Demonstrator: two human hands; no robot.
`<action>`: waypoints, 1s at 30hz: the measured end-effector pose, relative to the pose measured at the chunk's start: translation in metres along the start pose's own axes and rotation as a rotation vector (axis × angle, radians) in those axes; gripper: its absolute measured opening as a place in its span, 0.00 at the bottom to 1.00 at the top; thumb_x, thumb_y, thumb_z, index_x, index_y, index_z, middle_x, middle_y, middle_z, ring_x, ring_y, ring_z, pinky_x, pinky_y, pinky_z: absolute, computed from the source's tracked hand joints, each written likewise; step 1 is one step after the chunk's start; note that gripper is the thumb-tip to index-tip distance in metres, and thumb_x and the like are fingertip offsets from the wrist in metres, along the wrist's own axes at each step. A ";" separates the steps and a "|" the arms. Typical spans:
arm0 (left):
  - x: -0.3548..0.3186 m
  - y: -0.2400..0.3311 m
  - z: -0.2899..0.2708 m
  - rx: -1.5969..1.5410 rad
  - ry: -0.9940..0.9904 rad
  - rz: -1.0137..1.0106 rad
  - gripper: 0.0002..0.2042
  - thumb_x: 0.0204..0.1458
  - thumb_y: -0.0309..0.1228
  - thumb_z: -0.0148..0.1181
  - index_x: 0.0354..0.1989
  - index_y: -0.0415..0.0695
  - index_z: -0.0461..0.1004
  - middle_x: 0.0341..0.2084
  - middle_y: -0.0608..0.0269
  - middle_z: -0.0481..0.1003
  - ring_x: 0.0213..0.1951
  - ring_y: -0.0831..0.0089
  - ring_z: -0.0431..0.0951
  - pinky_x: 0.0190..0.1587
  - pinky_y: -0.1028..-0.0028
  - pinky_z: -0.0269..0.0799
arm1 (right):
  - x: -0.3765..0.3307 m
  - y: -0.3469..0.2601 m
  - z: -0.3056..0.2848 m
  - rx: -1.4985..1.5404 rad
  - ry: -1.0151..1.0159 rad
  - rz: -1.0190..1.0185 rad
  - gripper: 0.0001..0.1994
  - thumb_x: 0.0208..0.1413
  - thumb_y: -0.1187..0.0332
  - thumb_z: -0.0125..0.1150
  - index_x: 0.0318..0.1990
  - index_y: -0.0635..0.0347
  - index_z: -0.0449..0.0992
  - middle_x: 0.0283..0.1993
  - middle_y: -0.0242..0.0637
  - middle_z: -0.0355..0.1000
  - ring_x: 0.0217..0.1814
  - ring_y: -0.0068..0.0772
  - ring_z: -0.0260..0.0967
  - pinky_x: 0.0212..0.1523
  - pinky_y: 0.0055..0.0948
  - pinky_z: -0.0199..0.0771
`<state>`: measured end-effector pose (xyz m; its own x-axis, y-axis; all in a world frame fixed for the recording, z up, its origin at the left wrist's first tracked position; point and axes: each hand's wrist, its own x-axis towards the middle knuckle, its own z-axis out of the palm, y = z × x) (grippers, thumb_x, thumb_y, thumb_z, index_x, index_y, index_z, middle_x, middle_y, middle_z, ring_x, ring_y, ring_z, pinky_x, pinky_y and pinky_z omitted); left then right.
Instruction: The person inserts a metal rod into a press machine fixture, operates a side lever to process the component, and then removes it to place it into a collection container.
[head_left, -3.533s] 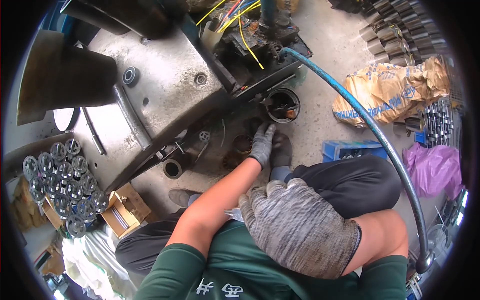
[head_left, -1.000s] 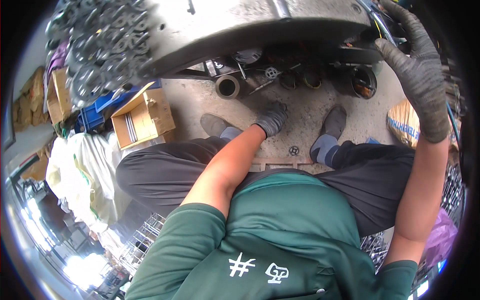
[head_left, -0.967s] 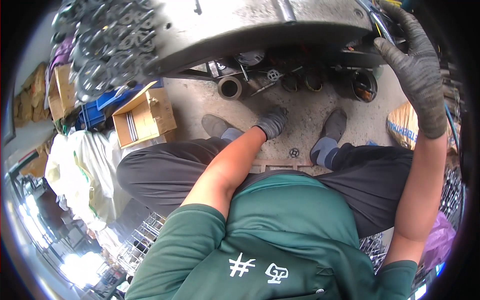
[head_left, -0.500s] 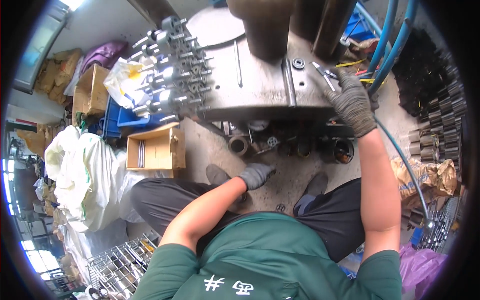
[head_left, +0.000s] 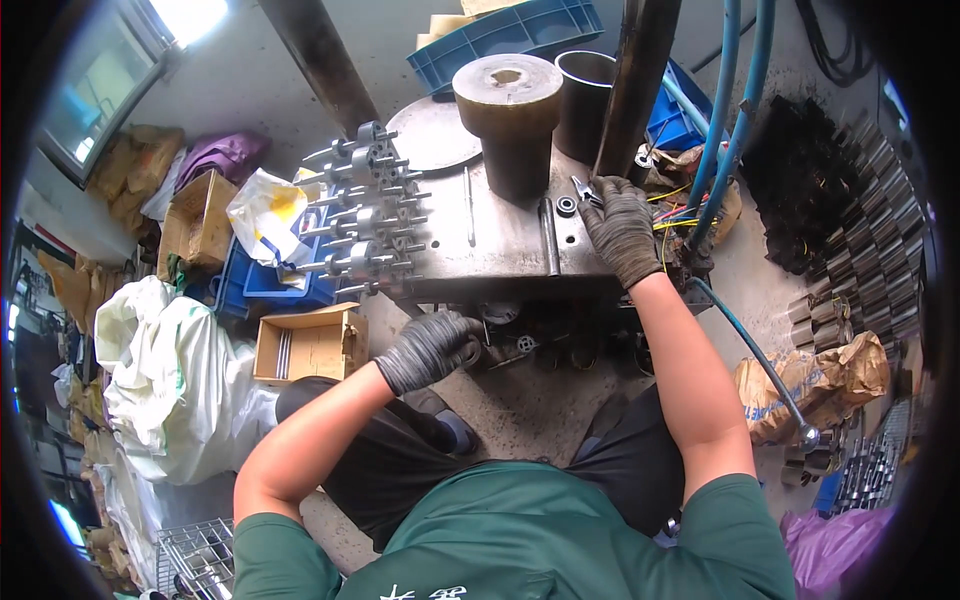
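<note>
My right hand (head_left: 622, 228), in a grey knit glove, is closed around a small pair of pliers (head_left: 586, 191) at the right side of the metal worktable (head_left: 510, 262). The pliers' jaws point up and left past the fingers; their handles are hidden. Close by lie a small round bearing (head_left: 566, 206) and a thick steel rod (head_left: 549, 238). A thinner rod (head_left: 469, 207) lies farther left. My left hand (head_left: 428, 352), gloved too, hovers before the table's front edge with curled fingers and nothing visible in them.
Metal parts with protruding pins (head_left: 368, 215) are stacked along the table's left side. A heavy flanged cylinder (head_left: 507, 130) stands toward the back. Blue hoses (head_left: 722, 140) hang at right. An open cardboard box (head_left: 310, 345) and a white sack (head_left: 165, 370) sit at left.
My left hand has risen from between my knees toward the table edge. My right hand has closed over the pliers, which now lie nearer the bearing. The view has tilted upward.
</note>
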<state>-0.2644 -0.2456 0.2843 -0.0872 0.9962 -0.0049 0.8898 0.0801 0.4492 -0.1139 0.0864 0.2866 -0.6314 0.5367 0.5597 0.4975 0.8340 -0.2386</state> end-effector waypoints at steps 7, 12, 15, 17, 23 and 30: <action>0.012 -0.005 -0.049 0.176 0.471 0.247 0.16 0.55 0.28 0.68 0.52 0.49 0.77 0.30 0.57 0.75 0.34 0.55 0.79 0.37 0.58 0.76 | -0.013 -0.071 -0.020 0.009 -0.512 -0.002 0.25 0.61 0.51 0.62 0.59 0.58 0.76 0.43 0.55 0.80 0.49 0.59 0.79 0.51 0.54 0.77; 0.000 0.019 -0.082 -0.022 0.873 0.218 0.16 0.56 0.21 0.68 0.53 0.46 0.79 0.34 0.61 0.80 0.35 0.68 0.82 0.39 0.70 0.78 | -0.023 -0.075 -0.020 0.007 -0.600 -0.035 0.27 0.62 0.57 0.56 0.66 0.57 0.72 0.40 0.56 0.81 0.43 0.58 0.81 0.47 0.53 0.80; -0.020 -0.005 -0.079 -0.501 1.064 0.143 0.17 0.59 0.20 0.67 0.56 0.47 0.79 0.36 0.68 0.81 0.36 0.79 0.81 0.40 0.75 0.78 | -0.040 -0.073 -0.026 0.033 -0.552 -0.046 0.26 0.61 0.57 0.56 0.65 0.56 0.74 0.38 0.53 0.82 0.42 0.57 0.81 0.46 0.53 0.79; -0.021 -0.025 -0.084 -0.720 1.308 0.109 0.13 0.65 0.22 0.61 0.56 0.42 0.78 0.37 0.66 0.81 0.36 0.80 0.80 0.39 0.80 0.77 | -0.046 -0.065 -0.021 0.102 -0.435 -0.155 0.24 0.62 0.57 0.56 0.63 0.56 0.75 0.35 0.52 0.81 0.39 0.58 0.81 0.45 0.55 0.79; -0.049 -0.081 -0.097 -1.362 1.570 -0.396 0.05 0.67 0.29 0.58 0.49 0.49 0.76 0.33 0.69 0.75 0.27 0.82 0.71 0.26 0.83 0.67 | -0.016 -0.060 -0.020 -0.106 -0.504 -0.026 0.18 0.62 0.56 0.62 0.54 0.57 0.80 0.39 0.51 0.80 0.40 0.55 0.79 0.47 0.49 0.78; -0.045 -0.061 -0.071 -1.753 1.321 -0.724 0.12 0.61 0.48 0.66 0.39 0.56 0.74 0.26 0.75 0.71 0.27 0.78 0.71 0.28 0.77 0.65 | -0.014 -0.043 -0.027 0.328 -0.207 0.020 0.20 0.59 0.68 0.68 0.57 0.67 0.78 0.43 0.52 0.81 0.43 0.45 0.81 0.48 0.38 0.80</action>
<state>-0.3466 -0.2978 0.3202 -0.8876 0.2102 -0.4098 -0.4555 -0.5325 0.7134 -0.1100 0.0392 0.3107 -0.7465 0.5401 0.3887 0.3153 0.8015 -0.5081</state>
